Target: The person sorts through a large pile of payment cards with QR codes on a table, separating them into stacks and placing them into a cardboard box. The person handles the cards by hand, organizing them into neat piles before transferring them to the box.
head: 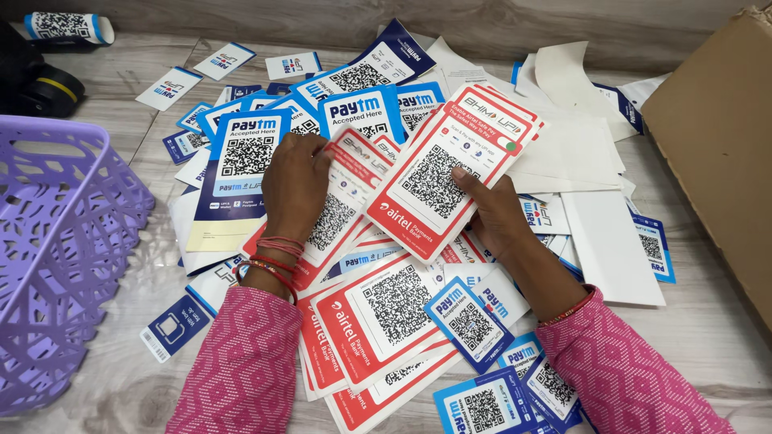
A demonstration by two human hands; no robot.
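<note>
So basically this is mid-sort on a big spread of scan-code stickers. The right hand [492, 215] has a stack of red-bordered cards [446, 173] pinched, thumb lying on the top face and fingers tucked under the lower edge, so that grip is closed on the stack. It's tilted up off the pile, its top end leaning away toward the wall. The left hand [296, 186] lies palm down on another red card [342, 201] just beside it, fingertips curled over the card's top edge; looks like it's pinching or peeling that one, but the fingers hide whether it's really clamped.

Around them: blue-bordered stickers [241, 165] fanned out behind the left hand, more red ones [378, 309] lying flat near the wrists, plain white backing sheets [599, 241] off to the right, a purple lattice basket [56, 265] on the left and a cardboard box [720, 137] at the right edge, all on the pale wood-look tabletop [724, 337].

My read: reds are being gathered apart from blues. Getting that left card onto the stack would need its edge lifted cleanly and squared to the others without dragging the blue ones along
</note>
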